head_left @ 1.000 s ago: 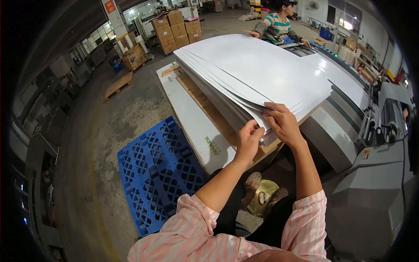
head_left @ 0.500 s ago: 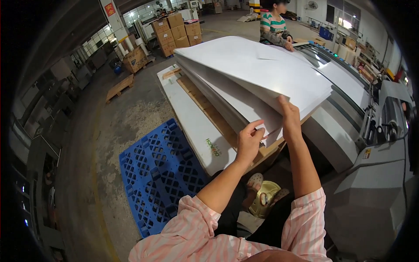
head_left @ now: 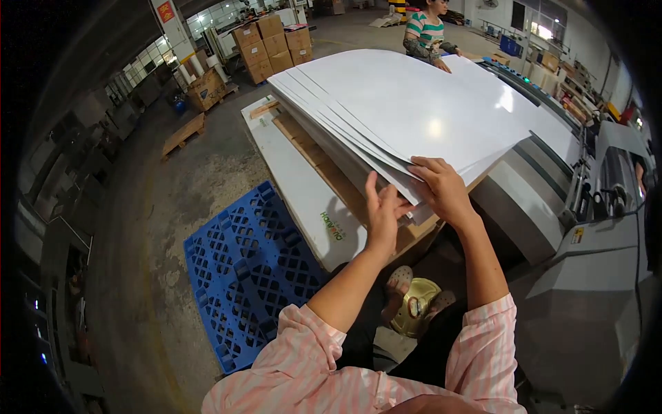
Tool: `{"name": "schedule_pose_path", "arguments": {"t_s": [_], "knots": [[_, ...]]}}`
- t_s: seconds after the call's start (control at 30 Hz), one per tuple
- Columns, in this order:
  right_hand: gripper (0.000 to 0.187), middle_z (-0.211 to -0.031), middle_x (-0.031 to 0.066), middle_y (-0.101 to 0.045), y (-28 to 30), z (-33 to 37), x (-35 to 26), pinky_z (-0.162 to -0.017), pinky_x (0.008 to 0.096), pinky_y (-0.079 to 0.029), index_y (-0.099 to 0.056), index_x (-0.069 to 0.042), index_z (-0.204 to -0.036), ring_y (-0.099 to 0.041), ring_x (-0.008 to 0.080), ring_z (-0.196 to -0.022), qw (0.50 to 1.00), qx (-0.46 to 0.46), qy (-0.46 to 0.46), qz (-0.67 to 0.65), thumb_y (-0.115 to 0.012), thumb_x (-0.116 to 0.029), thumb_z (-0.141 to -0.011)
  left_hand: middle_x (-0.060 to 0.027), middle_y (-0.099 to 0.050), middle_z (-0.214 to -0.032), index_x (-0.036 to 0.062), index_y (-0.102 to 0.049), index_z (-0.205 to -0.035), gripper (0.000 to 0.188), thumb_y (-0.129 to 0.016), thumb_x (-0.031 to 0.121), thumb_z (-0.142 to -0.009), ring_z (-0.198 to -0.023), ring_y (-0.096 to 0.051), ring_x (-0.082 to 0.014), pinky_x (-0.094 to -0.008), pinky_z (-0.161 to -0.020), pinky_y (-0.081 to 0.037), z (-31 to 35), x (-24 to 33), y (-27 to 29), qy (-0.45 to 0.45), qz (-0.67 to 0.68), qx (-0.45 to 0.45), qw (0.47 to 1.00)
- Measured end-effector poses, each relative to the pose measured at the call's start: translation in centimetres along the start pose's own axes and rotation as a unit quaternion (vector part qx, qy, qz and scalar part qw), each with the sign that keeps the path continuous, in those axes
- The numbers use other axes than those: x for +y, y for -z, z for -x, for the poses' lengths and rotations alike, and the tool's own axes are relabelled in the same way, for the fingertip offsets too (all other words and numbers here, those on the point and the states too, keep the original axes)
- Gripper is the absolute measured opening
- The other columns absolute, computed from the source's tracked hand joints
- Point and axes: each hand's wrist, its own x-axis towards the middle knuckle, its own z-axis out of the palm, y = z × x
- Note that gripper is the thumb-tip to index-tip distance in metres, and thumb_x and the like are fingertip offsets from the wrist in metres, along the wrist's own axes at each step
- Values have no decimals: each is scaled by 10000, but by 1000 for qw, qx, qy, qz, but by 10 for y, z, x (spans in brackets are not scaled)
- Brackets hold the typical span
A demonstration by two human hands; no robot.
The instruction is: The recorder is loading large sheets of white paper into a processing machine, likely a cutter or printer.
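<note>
A thick stack of large glossy white sheets (head_left: 386, 90) lies in front of me, its upper sheets fanned apart along the left edge. My right hand (head_left: 445, 190) is at the near corner, its fingers bent over the edge of the top sheets; its thumb is hidden. Just left of it, my left hand (head_left: 383, 214) has its fingers apart beside the lower sheets' corner and holds nothing that I can see. Beneath the stack is a wooden pallet (head_left: 321, 162), with a long white board (head_left: 276, 162) along its left side.
A blue plastic pallet (head_left: 255, 276) lies on the floor at left. The grey machine (head_left: 586, 276) stands close on my right, a white sheet on its bed. Across the stack, a person in a striped top (head_left: 424, 34) touches that sheet. Cardboard boxes (head_left: 272, 48) stand farther back.
The lifted upper sheets have come down and fanned out. My right hand has turned over onto their edge; my left hand's fingers have spread. The other person's sheet now extends over the machine.
</note>
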Motion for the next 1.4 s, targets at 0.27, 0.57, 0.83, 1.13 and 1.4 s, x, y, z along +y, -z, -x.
{"name": "schedule_pose_path", "arguments": {"t_s": [0.27, 0.57, 0.83, 1.13, 1.4], "knots": [[374, -1120, 34, -565, 14, -2, -8, -744, 331, -464, -636, -102, -964, -548, 223, -905, 998, 5, 60, 16, -608, 10, -609, -80, -556, -956, -8, -401, -1211, 342, -471, 153, -918, -787, -600, -159, -280, -660, -531, -15, -4, 12, 15, -6, -66, 998], [231, -1059, 68, -595, 18, -4, -32, -816, 373, -402, -681, -77, -843, -535, 258, -947, 996, 1, -69, 58, -601, -254, -718, -64, -593, -884, -3, -369, -1284, 470, -550, 173, -887, -716, -614, -155, -276, -616, -537, -15, -2, 11, 24, -12, -16, 1000], [234, -970, 56, -623, 10, -10, -36, -773, 366, -405, -680, -60, -768, -548, 243, -885, 990, 8, -129, 60, -564, -262, -742, -59, -596, -847, -5, -375, -1273, 464, -552, 178, -885, -720, -615, -145, -267, -610, -535, -15, -2, 8, 29, -34, -12, 999], [146, -980, 22, -607, 17, -11, -3, -708, 322, -439, -647, -98, -799, -552, 225, -832, 983, 149, 34, 98, -686, -200, -700, -89, -555, -892, 4, -271, -1297, 511, -532, 154, -884, -706, -578, -143, -269, -591, -526, -10, 1, -5, -12, -46, 13, 999], [185, -1030, 60, -594, 1, -4, 9, -767, 333, -444, -646, -88, -923, -538, 239, -859, 994, 91, 0, -53, -608, -211, -791, -11, -526, -699, 22, -567, -796, 263, -498, 249, -910, -633, -513, -81, -222, -558, -457, -11, 1, -4, 27, -88, -48, 995]]}}
